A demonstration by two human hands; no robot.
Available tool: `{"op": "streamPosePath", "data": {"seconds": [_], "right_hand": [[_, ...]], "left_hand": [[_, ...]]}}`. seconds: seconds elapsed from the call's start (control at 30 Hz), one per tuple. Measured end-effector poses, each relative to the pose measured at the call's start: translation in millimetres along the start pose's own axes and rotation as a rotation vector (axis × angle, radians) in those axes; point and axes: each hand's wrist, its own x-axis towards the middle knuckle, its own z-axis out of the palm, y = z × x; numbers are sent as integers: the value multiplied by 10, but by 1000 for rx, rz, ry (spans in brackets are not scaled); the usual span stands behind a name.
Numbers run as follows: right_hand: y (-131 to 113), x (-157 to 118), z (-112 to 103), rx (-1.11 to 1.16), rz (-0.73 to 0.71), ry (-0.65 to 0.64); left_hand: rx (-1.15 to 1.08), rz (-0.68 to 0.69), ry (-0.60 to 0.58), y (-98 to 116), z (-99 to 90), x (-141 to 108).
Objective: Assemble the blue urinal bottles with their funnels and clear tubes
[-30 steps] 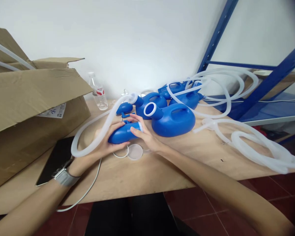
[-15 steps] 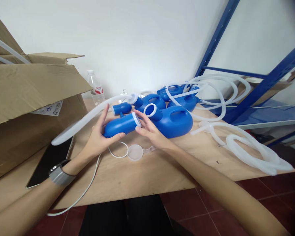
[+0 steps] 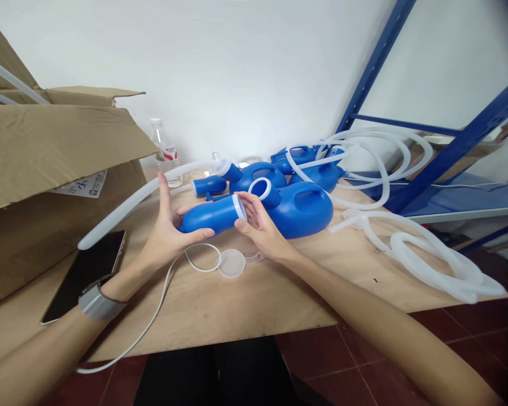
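Observation:
Level above the table lies a blue plastic urinal cup (image 3: 209, 217) with a white rim at its right end. My left hand (image 3: 167, 225) grips its rounded left end, thumb along the near side and index finger pointing up. At the other end, the fingers and thumb of my right hand (image 3: 260, 225) hold the white rim. Below on the table is a translucent round lid (image 3: 232, 264) beside a thin white ring (image 3: 203, 269). Just behind my right hand stands a blue urinal bottle (image 3: 302, 211) with a handle and an uncapped white-rimmed neck.
More blue bottles (image 3: 254, 176) and another blue cup (image 3: 209, 186) sit at the back. Coiled translucent hoses (image 3: 432, 265) lie to the right. On the left are a cardboard box (image 3: 59, 146), a dark tablet (image 3: 87, 270) and a water bottle (image 3: 167, 152). A blue shelf frame (image 3: 457, 152) borders the right.
The cup has turned slightly, its white rim now facing more toward me. My left hand has shifted a little left, and my right fingers have curled closer around the rim.

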Motion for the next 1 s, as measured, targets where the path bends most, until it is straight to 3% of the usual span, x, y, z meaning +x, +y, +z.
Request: {"op": "streamPosePath", "data": {"seconds": [0.23,0.33,0.5,0.57,0.67,0.8,0.9,1.0], "right_hand": [[22,3,-1,3,9,2],[42,0,0,-40,10,-10],[38,-27,3,-115,-31,-37],[12,-31,0,-111,-66,-54],[-34,-35,-39,-172,-61,-107],[-26,-53,-152,-415,38,-344],[8,-62,-205,-628,19,-485],[-16,-60,-201,-765,-10,-483]], "left_hand": [[112,63,-7,58,-19,-1],[318,198,-6,110,-70,-2],[507,398,-121,159,-148,6],[493,371,-116,146,-143,2],[394,247,-1,101,-118,-11],[305,133,176,68,-125,-1],[305,118,199,88,-138,20],[304,90,172,118,-117,22]]}}
